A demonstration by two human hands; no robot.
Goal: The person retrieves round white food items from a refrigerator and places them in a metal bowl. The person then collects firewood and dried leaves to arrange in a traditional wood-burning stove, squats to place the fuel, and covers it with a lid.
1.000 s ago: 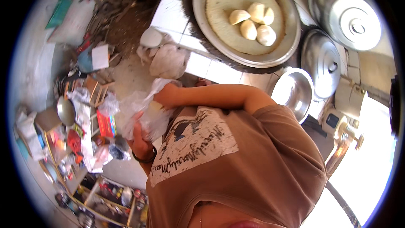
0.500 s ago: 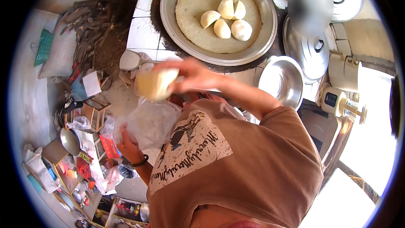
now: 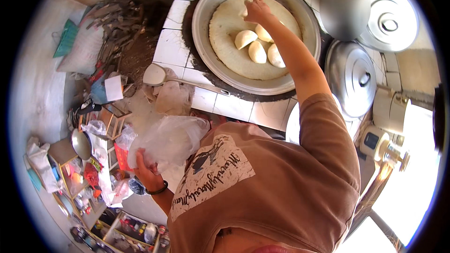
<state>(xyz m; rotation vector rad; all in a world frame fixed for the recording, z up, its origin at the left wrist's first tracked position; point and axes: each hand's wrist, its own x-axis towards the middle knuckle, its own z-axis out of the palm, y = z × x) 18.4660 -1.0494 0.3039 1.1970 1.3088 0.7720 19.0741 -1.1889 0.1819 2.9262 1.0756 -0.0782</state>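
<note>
My right hand (image 3: 257, 9) reaches to the far part of a wide metal pan (image 3: 198, 42). Its fingers curl round a pale bun (image 3: 243, 13), mostly hidden by the hand. Beneath lies a round, cream-coloured liner (image 3: 225, 49) covering the pan's bottom. Several more pale buns (image 3: 257, 52), some with flat cut-looking sides, sit grouped on the liner, partly behind my right forearm. Down at the lower left, my left hand (image 3: 149, 164) grips a clear plastic bag (image 3: 173, 133) by its side. Whatever the bag contains is hard to make out.
A long-handled spatula (image 3: 157, 75) rests at the near edge of the white-tiled stove (image 3: 171, 47). Metal lids (image 3: 351, 77) lie right of the pan, beside a metal basin (image 3: 293, 124) partly behind my arm. Firewood (image 3: 119, 23) and cluttered shelves (image 3: 70, 159) stand left.
My right hand has carried the bun from above the bag, away and to the right, over the pan. The spatula's handle is now uncovered. My left hand stays with the bag.
</note>
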